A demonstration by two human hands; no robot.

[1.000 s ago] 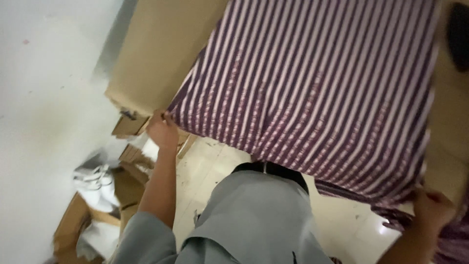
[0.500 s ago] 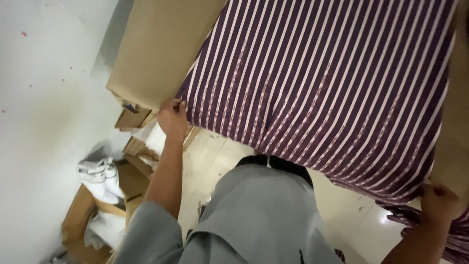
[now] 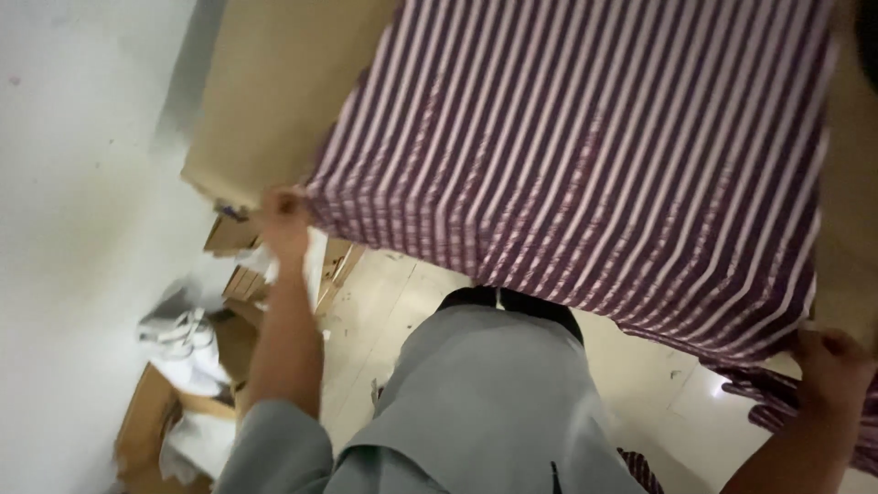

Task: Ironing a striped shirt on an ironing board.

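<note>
A striped cloth (image 3: 585, 155), purple and white, lies spread flat over a tan tabletop (image 3: 274, 82) and covers most of it, with bare tan surface showing along the left side and at the far right edge. The near edge of the cloth hangs a little over the tabletop's front.

The left hand (image 3: 283, 215) is at the cloth's near left corner, fingers closed together on the edge of the fabric right where it meets the bare tabletop. The picture is blurred there, so how much cloth it pinches cannot be told. The right hand (image 3: 828, 352) is at the near right corner, fingers curled shut on the cloth's edge, with more striped fabric drooping below it. The two hands are well apart, one at each front corner.

The person wears a grey top (image 3: 485, 402), which fills the lower middle of the view. Below the tabletop's left corner, on the pale floor (image 3: 384, 302), stand open cardboard boxes (image 3: 165, 412) with white bundles (image 3: 183, 334) in and on them. A white wall (image 3: 73, 183) is at the left.
</note>
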